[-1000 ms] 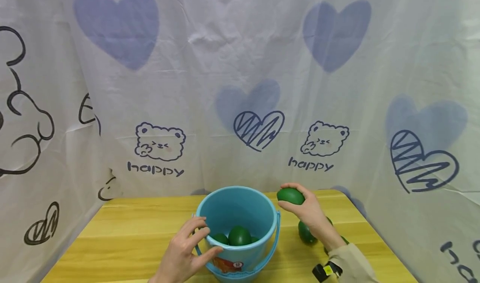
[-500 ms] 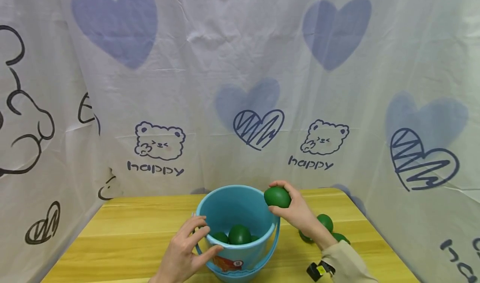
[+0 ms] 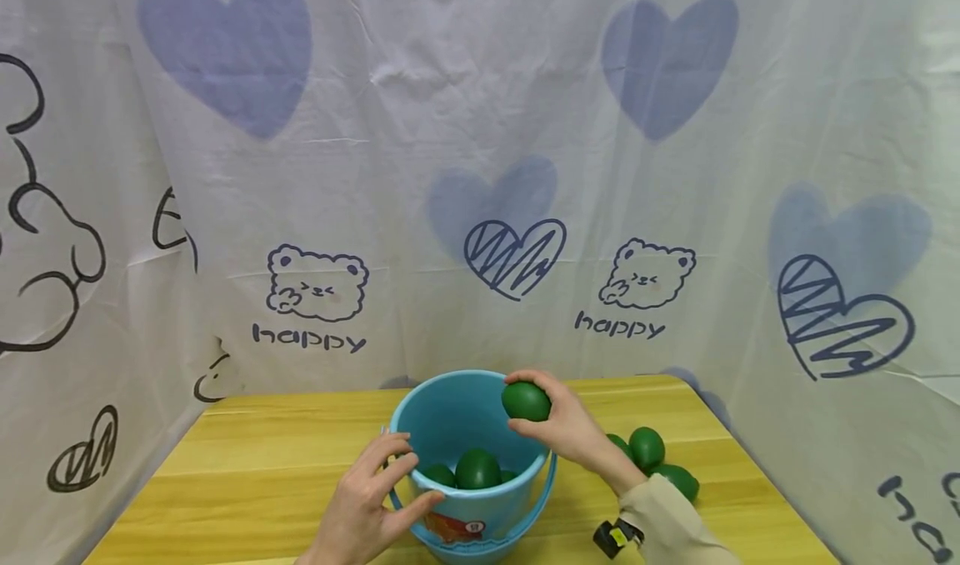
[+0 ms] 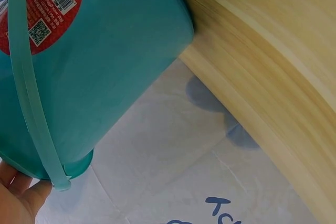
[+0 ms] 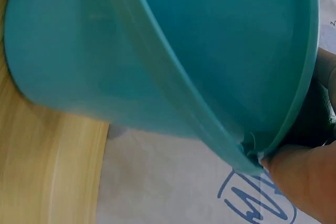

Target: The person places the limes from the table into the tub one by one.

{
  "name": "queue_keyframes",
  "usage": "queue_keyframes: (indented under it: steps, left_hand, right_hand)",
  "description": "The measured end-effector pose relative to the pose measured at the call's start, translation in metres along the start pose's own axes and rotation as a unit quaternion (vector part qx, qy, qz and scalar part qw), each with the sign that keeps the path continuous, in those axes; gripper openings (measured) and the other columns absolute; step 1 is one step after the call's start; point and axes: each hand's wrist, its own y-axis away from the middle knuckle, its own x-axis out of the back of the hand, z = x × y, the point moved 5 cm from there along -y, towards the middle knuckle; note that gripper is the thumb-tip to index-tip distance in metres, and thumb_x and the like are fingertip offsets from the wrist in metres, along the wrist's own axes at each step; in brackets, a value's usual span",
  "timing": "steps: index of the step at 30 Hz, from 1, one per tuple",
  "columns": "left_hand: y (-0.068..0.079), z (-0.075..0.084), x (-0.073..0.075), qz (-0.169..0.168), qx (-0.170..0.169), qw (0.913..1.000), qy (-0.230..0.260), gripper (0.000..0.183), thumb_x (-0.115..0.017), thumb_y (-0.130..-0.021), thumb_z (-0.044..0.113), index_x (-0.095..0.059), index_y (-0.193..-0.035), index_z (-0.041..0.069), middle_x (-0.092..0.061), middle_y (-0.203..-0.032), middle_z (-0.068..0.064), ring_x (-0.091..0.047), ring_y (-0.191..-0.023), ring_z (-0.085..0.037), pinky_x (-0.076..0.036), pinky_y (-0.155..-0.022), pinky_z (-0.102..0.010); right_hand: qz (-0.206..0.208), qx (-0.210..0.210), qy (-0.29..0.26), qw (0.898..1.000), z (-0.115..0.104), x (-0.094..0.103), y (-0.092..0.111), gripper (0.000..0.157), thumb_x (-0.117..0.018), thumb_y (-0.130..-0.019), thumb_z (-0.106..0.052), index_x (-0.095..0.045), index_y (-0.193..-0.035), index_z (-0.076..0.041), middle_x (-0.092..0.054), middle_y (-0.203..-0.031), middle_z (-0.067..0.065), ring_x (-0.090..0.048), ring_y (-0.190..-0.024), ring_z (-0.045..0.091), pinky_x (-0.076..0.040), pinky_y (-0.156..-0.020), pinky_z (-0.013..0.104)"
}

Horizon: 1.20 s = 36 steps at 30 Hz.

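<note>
A light-blue bucket (image 3: 457, 419) stands upright on the table, several green oval fruits (image 3: 477, 469) lying in its bottom. At its left rim, my left hand (image 3: 367, 490) grips the edge, with the thumb along the front. In the left wrist view, fingertips (image 4: 39, 192) show at the rim beside the handle's end. My right hand (image 3: 562, 423) holds another smooth green fruit (image 3: 525, 401) over the right side of the bucket's mouth, between thumb and fingers. That fruit (image 5: 312, 116) appears dark and partly hidden behind the rim in the right wrist view.
Several more green fruits (image 3: 647, 448) lie together on the wooden table (image 3: 300, 440), right of the bucket; one is partly behind the right forearm. The bucket's handle (image 3: 542, 507) hangs down in front. A printed white cloth (image 3: 420, 332) hangs behind the table.
My right hand has carried the green fruit leftward, from beside the bucket to over its mouth. The fruits on the table are more exposed now. My left hand stays at the rim.
</note>
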Motion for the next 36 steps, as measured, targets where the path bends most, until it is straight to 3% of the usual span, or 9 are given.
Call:
queue_keyframes:
  steps: [4,11,19,23,30,36]
  left_hand:
    - [0.0,0.0,0.0,-0.004,0.0,1.0,-0.005,0.038,-0.078,-0.066,0.042,-0.065,-0.092,0.017,-0.055,-0.105,0.003,-0.053,-0.1,-0.016,-0.051,-0.081,-0.044]
    - [-0.002,0.0,0.0,-0.001,-0.002,1.0,-0.007,0.038,-0.078,-0.066,0.041,-0.065,-0.092,0.017,-0.055,-0.106,0.003,-0.053,-0.099,-0.015,-0.051,-0.081,-0.043]
    - [-0.001,0.0,0.0,0.007,-0.017,0.9998,-0.005,0.037,-0.078,-0.066,0.042,-0.065,-0.091,0.018,-0.055,-0.105,0.003,-0.053,-0.096,-0.015,-0.053,-0.077,-0.041]
    - [0.0,0.002,-0.001,0.012,-0.027,0.9996,-0.005,0.038,-0.079,-0.065,0.041,-0.065,-0.091,0.017,-0.055,-0.105,0.001,-0.054,-0.093,-0.015,-0.054,-0.074,-0.039]
    - [0.0,0.001,-0.002,0.004,-0.017,0.9998,-0.004,0.038,-0.078,-0.066,0.042,-0.065,-0.093,0.018,-0.055,-0.108,0.003,-0.054,-0.096,-0.014,-0.054,-0.076,-0.039]
    - [0.001,0.0,-0.002,0.008,-0.017,0.9998,-0.003,0.039,-0.079,-0.065,0.041,-0.065,-0.094,0.019,-0.055,-0.109,0.002,-0.054,-0.098,-0.015,-0.053,-0.076,-0.041]
  right_hand:
    - [0.001,-0.012,-0.001,1.0,0.0,-0.004,-0.002,0.052,-0.075,-0.075,-0.019,-0.052,-0.12,-0.028,-0.048,-0.121,-0.007,-0.052,-0.096,0.021,-0.049,-0.073,0.035]
    - [0.026,-0.01,0.0,1.0,-0.038,0.001,0.004,0.049,-0.073,-0.075,-0.009,-0.054,-0.12,-0.013,-0.05,-0.12,0.007,-0.052,-0.095,0.026,-0.049,-0.075,0.038]
    - [0.043,0.004,0.023,0.999,-0.042,-0.001,0.006,0.048,-0.075,-0.074,-0.009,-0.056,-0.118,-0.011,-0.052,-0.118,0.009,-0.052,-0.095,0.026,-0.048,-0.075,0.038]
    - [0.043,0.007,0.021,0.999,-0.039,-0.002,0.006,0.048,-0.074,-0.074,-0.01,-0.056,-0.118,-0.01,-0.052,-0.117,0.009,-0.052,-0.094,0.026,-0.049,-0.073,0.038]
    - [0.052,0.003,0.038,0.998,-0.004,-0.007,-0.003,0.05,-0.076,-0.073,-0.019,-0.055,-0.119,-0.022,-0.051,-0.117,0.0,-0.052,-0.094,0.021,-0.049,-0.072,0.037]
    - [0.051,0.005,0.043,0.998,0.002,-0.008,-0.004,0.051,-0.076,-0.073,-0.023,-0.054,-0.119,-0.027,-0.051,-0.116,-0.005,-0.052,-0.093,0.019,-0.049,-0.072,0.034]
